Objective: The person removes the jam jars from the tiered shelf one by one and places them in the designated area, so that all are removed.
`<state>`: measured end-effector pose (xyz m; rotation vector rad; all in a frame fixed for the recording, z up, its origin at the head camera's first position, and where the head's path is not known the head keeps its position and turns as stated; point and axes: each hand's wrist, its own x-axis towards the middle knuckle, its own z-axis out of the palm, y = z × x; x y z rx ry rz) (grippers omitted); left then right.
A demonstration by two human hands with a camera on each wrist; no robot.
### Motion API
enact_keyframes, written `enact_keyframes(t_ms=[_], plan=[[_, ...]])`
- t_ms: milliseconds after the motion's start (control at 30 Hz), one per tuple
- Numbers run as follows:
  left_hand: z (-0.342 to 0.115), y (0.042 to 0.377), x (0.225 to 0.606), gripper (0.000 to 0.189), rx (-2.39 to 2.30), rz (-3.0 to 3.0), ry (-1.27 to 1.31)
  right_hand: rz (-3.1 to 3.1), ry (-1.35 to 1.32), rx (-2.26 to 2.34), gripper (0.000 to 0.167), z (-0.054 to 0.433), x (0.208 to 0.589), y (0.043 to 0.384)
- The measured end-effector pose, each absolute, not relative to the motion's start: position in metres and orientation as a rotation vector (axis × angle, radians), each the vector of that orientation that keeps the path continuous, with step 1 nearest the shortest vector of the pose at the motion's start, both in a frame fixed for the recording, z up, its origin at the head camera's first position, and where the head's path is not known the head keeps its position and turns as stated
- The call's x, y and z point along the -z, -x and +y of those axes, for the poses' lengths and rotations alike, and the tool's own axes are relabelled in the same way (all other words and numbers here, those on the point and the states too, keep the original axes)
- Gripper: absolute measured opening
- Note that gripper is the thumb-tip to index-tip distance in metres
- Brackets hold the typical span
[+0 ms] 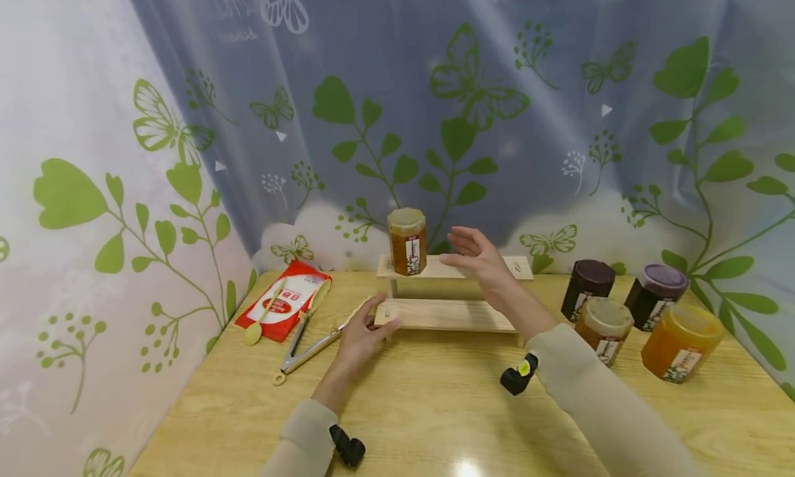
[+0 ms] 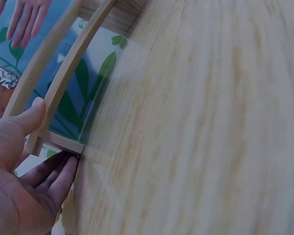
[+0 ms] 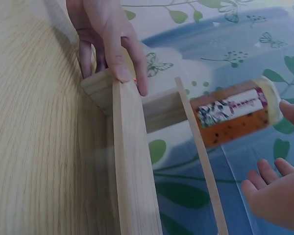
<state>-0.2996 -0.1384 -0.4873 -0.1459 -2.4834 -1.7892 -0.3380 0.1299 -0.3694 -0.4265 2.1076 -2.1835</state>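
A two-tier wooden shelf rack stands against the curtain at the back of the table. My left hand grips the left end of its lower step, the thumb on top and the fingers around the side leg. On the left end of the upper step stands an amber jar with a pale lid and a white label. My right hand is held over the upper step to the right of this jar, its fingers spread and apart from it, as the right wrist view also shows.
On the right stand two dark jars, a brown jar and an orange-yellow jar. To the left lie a red-and-white packet, a yellow spoon across it and metal tongs, close to the left hand. A patterned curtain hangs behind.
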Motion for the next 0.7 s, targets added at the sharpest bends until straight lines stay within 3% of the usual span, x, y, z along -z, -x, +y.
enact_keyframes(t_ms=[567,700], plan=[[-0.138,0.301,0.488,0.07,1.878,-2.454,0.155,2.25,0.312,2.058,0.086,0.064,0.382,0.371],[-0.137,0.299,0.485,0.07,1.882,-2.45,0.146,2.275,0.309,2.064,0.081,0.054,0.382,0.373]])
